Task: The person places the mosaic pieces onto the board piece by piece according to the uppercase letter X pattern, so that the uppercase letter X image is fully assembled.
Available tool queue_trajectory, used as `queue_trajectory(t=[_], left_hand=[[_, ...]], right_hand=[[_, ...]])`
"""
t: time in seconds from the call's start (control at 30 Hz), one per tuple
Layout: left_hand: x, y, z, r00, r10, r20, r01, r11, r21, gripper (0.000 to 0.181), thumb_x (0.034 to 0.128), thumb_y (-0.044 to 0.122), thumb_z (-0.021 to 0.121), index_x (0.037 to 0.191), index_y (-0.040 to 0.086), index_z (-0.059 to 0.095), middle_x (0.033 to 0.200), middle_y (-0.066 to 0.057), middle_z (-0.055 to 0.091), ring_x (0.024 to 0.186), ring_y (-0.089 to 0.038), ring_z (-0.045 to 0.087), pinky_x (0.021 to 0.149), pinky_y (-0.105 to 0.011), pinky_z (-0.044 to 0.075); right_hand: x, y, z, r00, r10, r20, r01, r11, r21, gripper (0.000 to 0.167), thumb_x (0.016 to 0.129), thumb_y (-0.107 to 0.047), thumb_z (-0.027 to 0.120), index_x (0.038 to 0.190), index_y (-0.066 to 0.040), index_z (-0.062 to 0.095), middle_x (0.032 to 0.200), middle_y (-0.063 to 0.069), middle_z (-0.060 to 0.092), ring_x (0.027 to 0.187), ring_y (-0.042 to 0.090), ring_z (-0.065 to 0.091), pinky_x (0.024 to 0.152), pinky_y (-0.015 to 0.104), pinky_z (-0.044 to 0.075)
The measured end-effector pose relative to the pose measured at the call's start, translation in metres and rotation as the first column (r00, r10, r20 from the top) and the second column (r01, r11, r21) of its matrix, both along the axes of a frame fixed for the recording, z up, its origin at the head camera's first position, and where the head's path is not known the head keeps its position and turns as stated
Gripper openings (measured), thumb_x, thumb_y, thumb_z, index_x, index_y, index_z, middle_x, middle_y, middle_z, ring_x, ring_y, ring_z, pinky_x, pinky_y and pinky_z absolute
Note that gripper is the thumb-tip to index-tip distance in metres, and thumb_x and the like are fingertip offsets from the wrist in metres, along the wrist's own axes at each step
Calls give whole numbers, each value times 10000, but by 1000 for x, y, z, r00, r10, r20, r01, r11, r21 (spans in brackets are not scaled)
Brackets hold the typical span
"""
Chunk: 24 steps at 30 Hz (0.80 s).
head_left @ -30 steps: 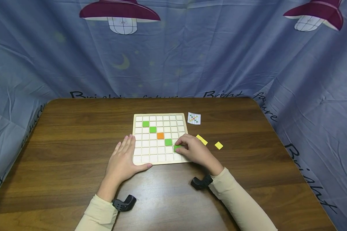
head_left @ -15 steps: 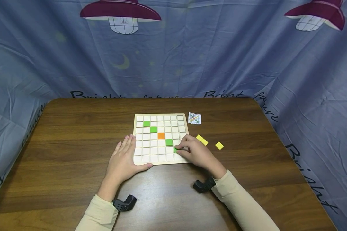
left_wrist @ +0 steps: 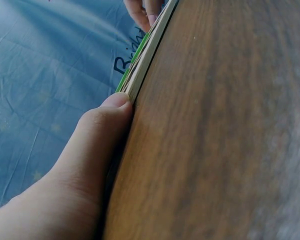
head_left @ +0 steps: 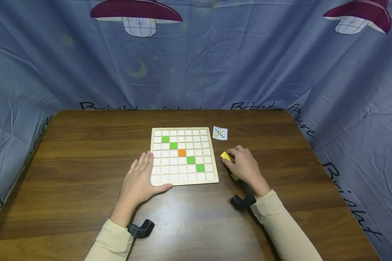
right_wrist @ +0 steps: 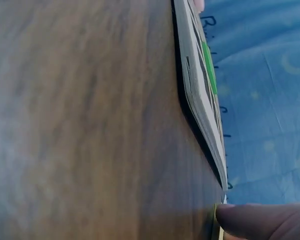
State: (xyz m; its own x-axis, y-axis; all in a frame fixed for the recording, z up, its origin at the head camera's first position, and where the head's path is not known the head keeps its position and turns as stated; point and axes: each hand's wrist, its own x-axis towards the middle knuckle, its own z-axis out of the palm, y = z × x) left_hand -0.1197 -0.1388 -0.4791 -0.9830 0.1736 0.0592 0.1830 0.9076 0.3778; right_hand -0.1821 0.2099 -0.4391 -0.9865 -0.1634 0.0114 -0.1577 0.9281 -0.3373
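- Steadying the board (head_left: 182,169) well means light, even pressure from my left hand (head_left: 138,181), its straight fingers along the left edge and thumb at the near edge, touching without gripping.
- My right hand (head_left: 246,167) pinches a yellow tile (head_left: 226,156) between curled fingers and thumb, just right of the board; whether it is off the table (head_left: 101,145), I cannot tell.
- I'd hold that tile by opposite edges and lift straight up, as dragging could nudge the other yellow piece (head_left: 235,177) partly under the hand.
- I'd approach from above, clear of the green tiles (head_left: 191,160) and orange tile (head_left: 182,152) lying diagonally.
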Motion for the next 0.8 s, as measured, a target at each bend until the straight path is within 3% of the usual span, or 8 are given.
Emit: queue_trajectory(t=[0.27, 0.4, 0.53, 0.8], left_hand=[[0, -1, -1, 1000, 1, -2, -1, 1000, 4, 1322, 676, 904, 557, 1561, -18, 218, 1644, -164, 212, 1542, -314, 176, 1273, -475, 142], [0, -1, -1, 1000, 1, 0, -1, 1000, 4, 1328, 672, 913, 547, 1561, -17, 216, 1645, -164, 211, 1543, -314, 173, 1273, -476, 142], [0, -1, -1, 1000, -4, 1, 4, 1000, -1, 1334, 670, 921, 535, 1561, -20, 214, 1644, -168, 208, 1543, -315, 172, 1272, -478, 145], [0, 0, -1, 1000, -4, 3, 4, 1000, -3, 1338, 668, 933, 516, 1563, -15, 211, 1647, -162, 202, 1545, -308, 168, 1272, -476, 143]], right_hand=[[-10, 0, -2, 1000, 19, 17, -17, 997, -73, 281, 899, -249, 739, 1127, -95, 682, 1102, 96, 651, 1010, 295, 568, 813, 448, 518], [-21, 0, -2, 997, 57, 48, -49, 988, -149, 235, 886, -187, 750, 1077, -107, 640, 962, 68, 645, 888, 245, 565, 760, 367, 470], [-31, -4, -2, 997, 47, 54, -34, 976, -214, 181, 911, -157, 719, 1051, -125, 609, 907, 50, 620, 810, 218, 548, 700, 320, 434], [-57, -36, 4, 995, 68, 76, -39, 941, -336, 155, 934, -142, 689, 1063, -123, 605, 923, 56, 594, 838, 227, 544, 739, 339, 434]])
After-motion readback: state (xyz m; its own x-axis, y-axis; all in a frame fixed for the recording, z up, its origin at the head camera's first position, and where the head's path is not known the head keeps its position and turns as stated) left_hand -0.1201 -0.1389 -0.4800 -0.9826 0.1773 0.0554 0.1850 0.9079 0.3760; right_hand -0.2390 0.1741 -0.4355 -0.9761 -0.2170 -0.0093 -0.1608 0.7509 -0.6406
